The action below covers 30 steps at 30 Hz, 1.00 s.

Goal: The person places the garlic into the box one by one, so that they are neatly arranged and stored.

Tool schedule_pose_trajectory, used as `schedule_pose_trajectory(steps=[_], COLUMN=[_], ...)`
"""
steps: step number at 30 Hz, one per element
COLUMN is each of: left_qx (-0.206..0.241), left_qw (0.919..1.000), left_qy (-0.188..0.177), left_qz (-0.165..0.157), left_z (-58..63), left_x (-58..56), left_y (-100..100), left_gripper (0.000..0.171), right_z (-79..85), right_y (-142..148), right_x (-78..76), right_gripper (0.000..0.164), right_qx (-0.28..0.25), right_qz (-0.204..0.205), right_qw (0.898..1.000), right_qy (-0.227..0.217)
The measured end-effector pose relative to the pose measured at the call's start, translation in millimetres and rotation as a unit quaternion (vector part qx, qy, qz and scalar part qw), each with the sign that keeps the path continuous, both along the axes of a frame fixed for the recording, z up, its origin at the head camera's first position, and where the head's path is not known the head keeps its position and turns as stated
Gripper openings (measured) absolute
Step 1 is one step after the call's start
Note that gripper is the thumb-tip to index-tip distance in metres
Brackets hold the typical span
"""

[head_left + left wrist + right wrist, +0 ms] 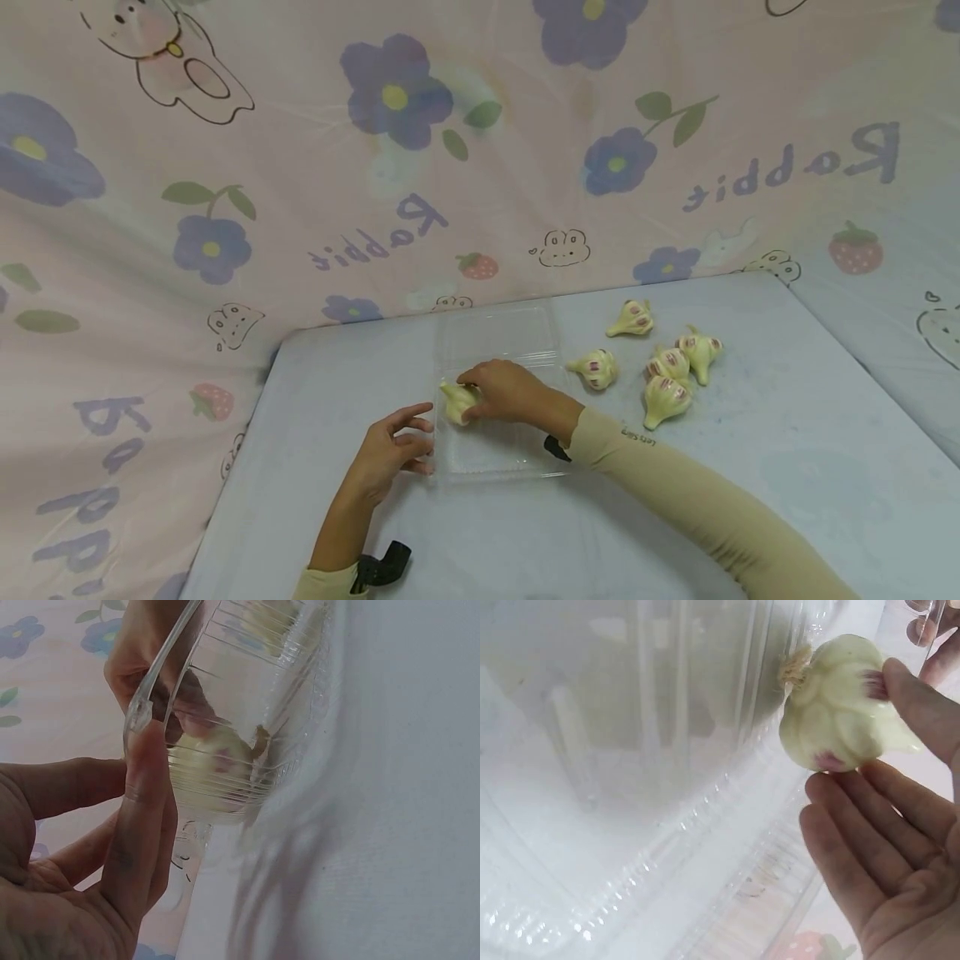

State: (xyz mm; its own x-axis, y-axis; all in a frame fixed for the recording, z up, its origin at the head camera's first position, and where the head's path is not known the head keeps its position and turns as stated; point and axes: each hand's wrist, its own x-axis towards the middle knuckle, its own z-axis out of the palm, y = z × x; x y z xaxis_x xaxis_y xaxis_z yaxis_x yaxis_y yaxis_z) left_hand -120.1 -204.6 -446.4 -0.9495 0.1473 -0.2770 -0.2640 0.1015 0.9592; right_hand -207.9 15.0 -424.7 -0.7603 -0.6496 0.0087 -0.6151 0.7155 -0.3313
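A clear plastic clamshell box [495, 454] lies unfolded on the table, its lid [498, 329] laid back toward the wall. My right hand [513, 392] reaches over the box and holds a pale garlic bulb [456, 404] at its left side. In the right wrist view, thumb and fingers pinch this purple-streaked bulb [840, 712], its root end facing the box wall. My left hand [382, 454] is at the box's left edge, its fingers loosely bent. In the left wrist view a fingertip [146, 750] touches the clear rim.
Right of the box lie several more garlic bulbs: one near its edge [598, 368], one farther back [632, 318], and a cluster with a front bulb [666, 400]. A printed cloth [517, 192] hangs behind the white-covered table [795, 400].
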Motion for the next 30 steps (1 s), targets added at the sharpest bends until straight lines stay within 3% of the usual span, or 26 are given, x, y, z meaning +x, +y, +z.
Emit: schedule_pose_trajectory(steps=[9,17,30], left_qx=[-0.002,-0.007,-0.010], left_qw=[1.0000,0.9999,0.9999], left_qy=[0.000,-0.005,0.000], left_qz=[0.000,0.008,-0.004], left_z=[0.0,-2.1,-2.0], left_x=[-0.4,-0.3,-0.2], left_y=[2.3,0.6,-0.6], left_gripper=[0.059,0.060,0.061], right_z=[7.1,29.9,57.5], right_y=[8.7,30.0,120.4], right_x=[2.5,6.4,17.1], right_gripper=[0.056,0.055,0.044], right_qx=[-0.009,-0.033,-0.037], right_qz=[-0.005,0.002,-0.033], right_qw=[1.000,0.999,0.999], right_qy=[-0.009,-0.022,0.007])
